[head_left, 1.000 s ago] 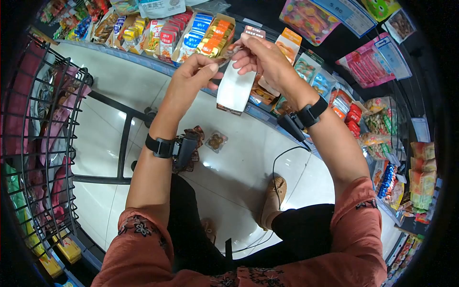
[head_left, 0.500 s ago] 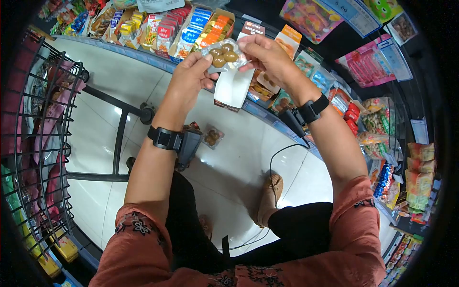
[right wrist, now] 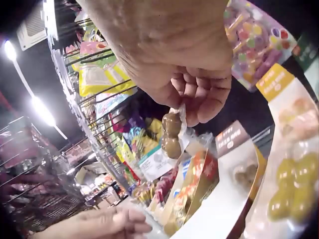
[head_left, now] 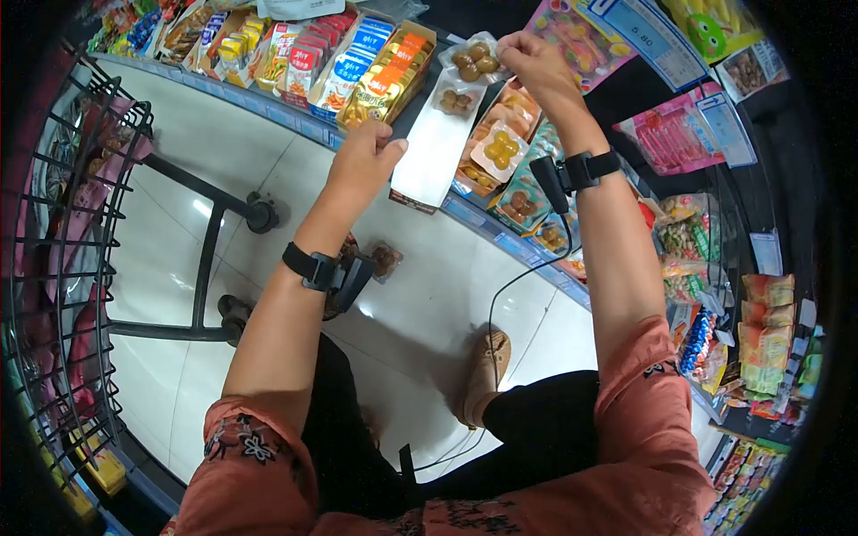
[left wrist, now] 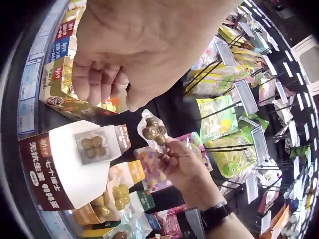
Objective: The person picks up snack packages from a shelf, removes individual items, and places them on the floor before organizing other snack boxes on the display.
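Observation:
My right hand (head_left: 543, 70) pinches the edge of a clear packet of brown quail eggs (head_left: 474, 61), raised over the far end of a white open box (head_left: 429, 156). One similar packet (head_left: 454, 100) lies inside that box, toward its far end. My left hand (head_left: 359, 168) holds nothing; its fingers are loosely bent, close to the box's near left side. In the left wrist view, the held packet (left wrist: 153, 130) hangs from the right hand's fingertips (left wrist: 172, 149), beyond the box. Several eggs show through the film in the right wrist view.
Boxes of snack sachets (head_left: 362, 67) line the shelf on the left, and a box with yellow-green eggs (head_left: 500, 150) stands right of the white box. Hanging candy bags (head_left: 670, 134) fill the right. A wire cart (head_left: 67, 268) is at left; an egg packet (head_left: 384, 261) lies on the floor.
The egg packet, earlier between both hands, is now in the right hand alone, moved away and right over the box's far end. The left hand has let go. The view has shifted slightly.

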`<state>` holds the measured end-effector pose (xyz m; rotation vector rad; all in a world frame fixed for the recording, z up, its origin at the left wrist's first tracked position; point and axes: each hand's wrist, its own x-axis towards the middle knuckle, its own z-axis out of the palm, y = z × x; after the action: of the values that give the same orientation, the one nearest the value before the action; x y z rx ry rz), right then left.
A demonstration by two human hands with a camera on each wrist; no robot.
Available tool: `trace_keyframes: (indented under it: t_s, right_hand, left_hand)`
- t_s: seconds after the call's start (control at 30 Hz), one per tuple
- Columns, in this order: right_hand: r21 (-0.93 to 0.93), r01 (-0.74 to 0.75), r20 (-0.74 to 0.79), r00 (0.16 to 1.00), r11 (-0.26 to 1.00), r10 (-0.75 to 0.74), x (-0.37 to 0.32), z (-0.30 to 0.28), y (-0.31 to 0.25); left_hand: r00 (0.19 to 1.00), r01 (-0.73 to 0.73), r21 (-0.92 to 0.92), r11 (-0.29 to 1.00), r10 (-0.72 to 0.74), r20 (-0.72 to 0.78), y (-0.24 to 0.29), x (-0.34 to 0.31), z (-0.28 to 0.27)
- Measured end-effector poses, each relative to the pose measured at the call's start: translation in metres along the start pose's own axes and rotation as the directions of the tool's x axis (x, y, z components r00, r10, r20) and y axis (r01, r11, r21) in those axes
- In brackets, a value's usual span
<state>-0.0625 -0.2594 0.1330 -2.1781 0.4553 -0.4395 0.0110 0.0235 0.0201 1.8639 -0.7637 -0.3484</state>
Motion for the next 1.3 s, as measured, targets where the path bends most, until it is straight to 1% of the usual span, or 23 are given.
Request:
trace_keyframes:
  t_s: [0.03,0.07,0.1,0.17,0.2,0.33,0.43,0.53,0.63,0.73,0.93,1.03,1.13,1.23,1.3]
  right_hand:
    - [-0.052,0.008,0.026,1.0,0.999,-0.007,0.005,0.002,0.006]
    - [-0.129,0.077,0.007,0.997,0.989,-0.077,0.011,0.013,0.018]
    - [-0.226,0.091,0.013,0.996,0.97,-0.091,0.008,0.02,0.018]
    - [-0.406,0.12,0.031,0.993,0.906,-0.117,0.004,0.037,0.019]
    - [-0.504,0.097,0.03,0.995,0.858,-0.094,0.005,0.045,0.02]
    - [-0.661,0.093,0.034,0.995,0.745,-0.093,0.0,0.066,0.025]
    - [-0.676,0.133,0.082,0.991,0.724,-0.106,-0.002,0.073,0.032]
    - [-0.705,0.106,0.061,0.994,0.701,-0.088,-0.001,0.084,0.042]
    - [-0.722,0.145,0.022,0.982,0.676,-0.187,-0.001,0.088,0.05]
    - [-0.679,0.103,0.037,0.994,0.727,-0.107,0.0,0.087,0.053]
    - [-0.717,0.131,0.046,0.989,0.685,-0.141,0.006,0.089,0.063]
    - [-0.744,0.201,0.021,0.96,0.637,-0.279,0.003,0.091,0.066]
    - [-0.781,0.234,0.029,0.94,0.579,-0.34,0.003,0.09,0.069]
    - [-0.76,0.22,0.035,0.953,0.612,-0.3,0.005,0.091,0.07]
    - [-0.742,0.187,0.033,0.969,0.643,-0.243,0.005,0.09,0.068]
  left_hand:
    - [1.0,0.006,0.016,1.0,-0.006,0.011,0.0,-0.002,0.0]
    - [1.0,0.011,0.033,0.999,-0.012,0.024,0.0,-0.003,0.001]
    - [0.999,0.017,0.051,0.999,-0.019,0.038,0.0,-0.004,0.001]
    - [1.0,0.012,0.022,1.0,-0.012,0.024,0.001,-0.006,0.003]
    - [1.0,0.01,0.01,1.0,-0.01,0.016,0.003,-0.008,0.004]
    - [0.998,0.032,0.055,0.998,-0.035,0.054,0.008,-0.007,0.006]
    - [0.997,0.035,0.1,0.994,-0.042,0.065,0.004,-0.006,0.008]
    - [0.997,0.021,0.127,0.992,-0.03,0.067,0.002,-0.005,0.008]
    - [0.997,0.023,0.134,0.991,-0.032,0.065,0.001,-0.006,0.007]
    - [0.998,0.022,0.141,0.99,-0.031,0.063,0.001,-0.007,0.005]
    - [0.998,0.002,0.149,0.989,-0.011,0.063,0.001,-0.006,0.003]
    - [0.998,0.0,0.151,0.989,-0.01,0.062,0.001,-0.006,0.004]
    - [0.998,0.003,0.162,0.987,-0.013,0.063,-0.001,-0.006,0.006]
    - [0.998,0.003,0.172,0.985,-0.013,0.062,-0.003,-0.006,0.008]
    - [0.998,-0.004,0.183,0.983,-0.008,0.067,-0.004,-0.006,0.007]
